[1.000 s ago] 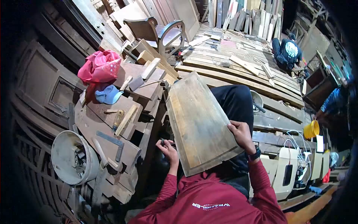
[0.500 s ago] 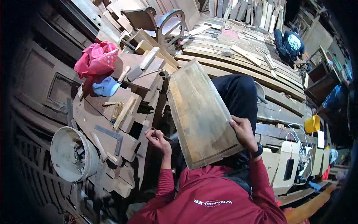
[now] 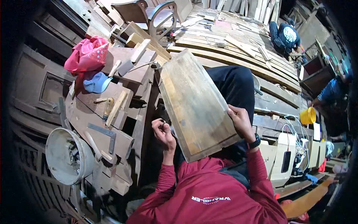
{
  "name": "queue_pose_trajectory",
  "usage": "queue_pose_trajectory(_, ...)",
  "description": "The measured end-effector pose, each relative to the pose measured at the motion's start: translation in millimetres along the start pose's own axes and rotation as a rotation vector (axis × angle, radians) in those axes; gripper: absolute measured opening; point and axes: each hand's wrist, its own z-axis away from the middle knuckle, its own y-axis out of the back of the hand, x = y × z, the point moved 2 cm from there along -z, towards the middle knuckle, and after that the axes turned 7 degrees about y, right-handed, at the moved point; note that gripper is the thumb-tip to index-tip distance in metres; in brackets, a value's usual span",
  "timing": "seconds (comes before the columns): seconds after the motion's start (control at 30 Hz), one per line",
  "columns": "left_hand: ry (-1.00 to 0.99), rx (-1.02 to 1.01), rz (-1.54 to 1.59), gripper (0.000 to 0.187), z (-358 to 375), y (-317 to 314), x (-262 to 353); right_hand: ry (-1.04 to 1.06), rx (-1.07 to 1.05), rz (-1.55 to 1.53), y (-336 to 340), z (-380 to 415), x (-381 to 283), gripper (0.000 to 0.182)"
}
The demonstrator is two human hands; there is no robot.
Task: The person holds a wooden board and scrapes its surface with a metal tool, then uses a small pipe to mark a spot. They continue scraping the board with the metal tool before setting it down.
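A flat wooden panel (image 3: 197,104) with a bevelled border lies tilted across the lap, against the dark-trousered knee. My right hand (image 3: 240,123) grips its lower right edge, thumb on the face. Just left of the panel, my left hand (image 3: 164,133) is closed, with its fingers curled round something small and dark that I cannot make out. It does not visibly touch the panel. A metal square (image 3: 102,131), a wooden-handled tool (image 3: 108,108) and a light wooden strip (image 3: 116,108) lie on the bench to the left.
The bench (image 3: 89,112) also bears a pink bag (image 3: 87,54) and a blue cap (image 3: 97,82). A white bucket (image 3: 69,156) stands lower left. At the back are a wooden chair (image 3: 149,16) and a crouching person (image 3: 286,37); another person (image 3: 332,93) is near a yellow bucket (image 3: 308,116).
My left hand has turned upward and moved slightly to the right. The view has shifted a little. At the right, another person's arm now reaches to the yellow bucket.
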Motion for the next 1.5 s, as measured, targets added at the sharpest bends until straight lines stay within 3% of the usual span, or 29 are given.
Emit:
queue_pose_trajectory(0.17,0.087,0.067,0.205,0.023,-6.5,-9.8,3.8,0.059,-0.080,0.137,9.0,-14.1,-21.4,0.022)
queue_pose_trajectory(0.27,0.260,-0.059,0.297,0.026,-11.3,-9.3,21.6,0.107,-0.111,0.218,15.1,-23.6,-14.9,0.026)
queue_pose_trajectory(0.33,0.125,-0.119,0.037,0.030,-25.0,-19.8,46.7,0.037,-0.146,0.197,20.0,-26.5,-14.8,0.028)
queue_pose_trajectory(0.43,0.211,-0.231,-0.253,0.026,-38.3,-31.2,44.8,0.016,-0.138,-0.012,16.8,-19.1,-4.8,0.033)
queue_pose_trajectory(0.53,0.413,-0.205,-0.367,0.032,-39.8,-20.6,-32.1,0.020,-0.168,0.069,22.7,-1.7,-13.8,0.044)
queue_pose_trajectory(0.57,0.529,-0.168,-0.337,0.038,-38.4,-16.2,-61.0,-0.208,-0.268,-0.005,25.4,4.3,-16.3,0.052)
queue_pose_trajectory(0.6,0.708,-0.191,-0.350,0.043,-38.9,-15.5,-76.9,-0.229,-0.299,-0.001,28.8,8.4,-29.2,0.058)
queue_pose_trajectory(0.7,0.984,-0.373,0.009,0.042,-36.2,-12.8,-101.2,-0.095,-0.182,0.004,18.0,21.7,-18.7,0.059)
queue_pose_trajectory(0.8,0.977,-0.363,0.154,0.032,-33.7,-19.0,-90.8,-0.050,-0.123,-0.022,15.7,17.8,-23.8,0.054)
queue_pose_trajectory(1.0,0.942,-0.302,0.340,0.028,-28.4,-16.6,-59.1,-0.163,-0.182,-0.186,44.8,8.0,-52.1,0.045)
queue_pose_trajectory(1.07,0.974,-0.336,0.327,0.025,-26.6,-11.9,-43.9,-0.180,-0.212,-0.168,53.2,4.6,-60.3,0.045)
queue_pose_trajectory(1.2,1.062,-0.389,0.157,0.022,-17.0,-0.8,-69.0,-0.206,-0.234,-0.106,59.2,2.0,-67.4,0.044)
queue_pose_trajectory(1.4,0.945,-0.283,0.313,0.027,-18.2,-10.3,-69.3,-0.265,-0.216,-0.263,48.7,5.3,-71.0,0.043)
queue_pose_trajectory(1.5,1.046,-0.272,0.356,0.024,-20.1,-11.4,-52.6,-0.206,-0.192,-0.203,40.3,5.7,-64.0,0.043)
